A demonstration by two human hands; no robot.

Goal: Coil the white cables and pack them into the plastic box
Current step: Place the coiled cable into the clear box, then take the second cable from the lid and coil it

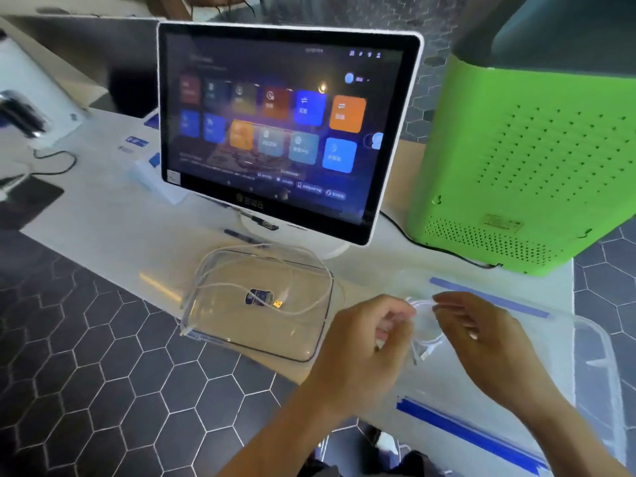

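A small coil of white cable (pixel 426 327) hangs between my two hands above the table's front edge, its plug ends dangling below. My left hand (pixel 364 333) pinches the coil's left side. My right hand (pixel 481 333) touches the coil's right side with fingers half spread. Left of my hands lies a clear plastic piece (pixel 303 352) with a dark rim. A loose white cable (pixel 241 287) is draped over it in wide loops, with a yellow-tipped plug near its middle. A larger clear plastic box (pixel 599 352) with blue edges sits at the right, under my right forearm.
A white-framed touchscreen (pixel 285 125) stands on a round foot just behind the clear plastic piece. A green perforated machine (pixel 526 160) fills the back right, its black cord (pixel 444 249) running along the table. The white table ends near me over dark hexagon floor tiles (pixel 103 356).
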